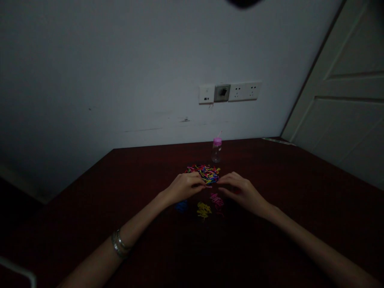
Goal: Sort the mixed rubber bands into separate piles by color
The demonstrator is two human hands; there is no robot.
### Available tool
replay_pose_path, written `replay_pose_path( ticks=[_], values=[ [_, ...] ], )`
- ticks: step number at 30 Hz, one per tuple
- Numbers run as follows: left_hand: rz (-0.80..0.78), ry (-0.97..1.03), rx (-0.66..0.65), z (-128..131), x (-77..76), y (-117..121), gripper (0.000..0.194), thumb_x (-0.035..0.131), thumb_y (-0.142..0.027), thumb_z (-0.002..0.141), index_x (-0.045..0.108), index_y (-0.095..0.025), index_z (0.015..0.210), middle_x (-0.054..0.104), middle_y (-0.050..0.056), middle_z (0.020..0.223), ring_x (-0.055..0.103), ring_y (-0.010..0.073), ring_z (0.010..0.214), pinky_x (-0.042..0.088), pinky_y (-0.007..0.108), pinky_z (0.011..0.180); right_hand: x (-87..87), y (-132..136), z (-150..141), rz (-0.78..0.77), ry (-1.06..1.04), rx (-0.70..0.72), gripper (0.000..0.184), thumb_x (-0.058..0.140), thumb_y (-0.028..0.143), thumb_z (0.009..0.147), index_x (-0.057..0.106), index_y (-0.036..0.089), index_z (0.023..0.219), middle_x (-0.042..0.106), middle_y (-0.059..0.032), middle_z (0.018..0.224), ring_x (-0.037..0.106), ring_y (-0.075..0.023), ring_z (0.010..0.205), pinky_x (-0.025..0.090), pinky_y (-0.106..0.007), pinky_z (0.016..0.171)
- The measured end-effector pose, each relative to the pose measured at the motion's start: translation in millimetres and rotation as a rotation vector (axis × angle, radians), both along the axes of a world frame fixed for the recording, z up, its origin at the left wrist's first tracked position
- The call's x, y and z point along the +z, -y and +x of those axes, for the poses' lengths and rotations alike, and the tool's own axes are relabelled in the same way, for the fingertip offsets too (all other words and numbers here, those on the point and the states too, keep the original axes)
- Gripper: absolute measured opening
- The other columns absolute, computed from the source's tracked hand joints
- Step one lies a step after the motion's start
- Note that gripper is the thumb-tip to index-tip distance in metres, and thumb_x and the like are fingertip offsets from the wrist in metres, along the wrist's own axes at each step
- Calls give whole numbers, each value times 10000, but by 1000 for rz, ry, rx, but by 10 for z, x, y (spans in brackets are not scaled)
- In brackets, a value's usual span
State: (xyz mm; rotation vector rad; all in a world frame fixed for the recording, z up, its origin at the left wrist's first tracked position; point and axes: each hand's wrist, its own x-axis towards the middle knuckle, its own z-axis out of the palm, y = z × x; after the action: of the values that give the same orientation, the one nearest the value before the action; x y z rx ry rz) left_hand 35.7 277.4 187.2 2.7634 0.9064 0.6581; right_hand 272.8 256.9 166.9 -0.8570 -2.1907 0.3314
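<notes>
In the head view, the mixed pile of coloured bands (pixel 207 172) is lying just beyond the left fingers (pixel 205 184), which are closing together near a pink band (pixel 209 187); the right fingers (pixel 219 185) are parting slightly, the pink heap (pixel 217 200) lying nearer the camera.

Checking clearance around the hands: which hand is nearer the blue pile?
Left. The left hand is just beyond the blue pile; the right hand is off to the right, past the pink pile.
</notes>
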Motion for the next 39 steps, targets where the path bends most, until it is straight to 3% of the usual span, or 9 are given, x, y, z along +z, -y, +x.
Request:
replay_pose_path(
  ticks=[13, 26, 31, 39],
  values=[
    [45, -15, -61, 125, -39, 133, 181, 480, -234, 851, 644, -170, 895, 622, 33, 870, 579, 104, 751, 442, 209, 655, -7, 43, -48, 49, 43, 103, 101, 552, 248, 820, 648, 217, 830, 625, -51, 917, 551, -172, 849, 469, -340, 741],
    [-26, 19, -80, 108, -41, 111, 186, 492, -249, 843, 644, -179, 924, 623, 36, 873, 575, 113, 774, 444, 219, 687, -16, 15, -14, -9, 111, 87, 98, 539, 261, 823, 625, 214, 827, 591, -51, 988, 528, -174, 919, 457, -335, 787],
    [-73, 126, 23, -48, -55, -78, 181, 535, -272, 815, 667, -167, 882, 633, 41, 838, 568, 127, 771, 435, 237, 694, -47, -11, 43, -91, 259, 55, 115, 523, 260, 824, 632, 223, 822, 559, -47, 1049, 517, -182, 968, 446, -345, 824],
    [-220, 363, 296, -329, -223, -380, 218, 537, -294, 783, 686, -138, 752, 647, 46, 750, 575, 135, 695, 428, 233, 640, -54, 16, 28, -149, 338, 80, 197, 483, 329, 850, 645, 242, 919, 553, -48, 1067, 539, -169, 931, 470, -307, 768]
  ],
)
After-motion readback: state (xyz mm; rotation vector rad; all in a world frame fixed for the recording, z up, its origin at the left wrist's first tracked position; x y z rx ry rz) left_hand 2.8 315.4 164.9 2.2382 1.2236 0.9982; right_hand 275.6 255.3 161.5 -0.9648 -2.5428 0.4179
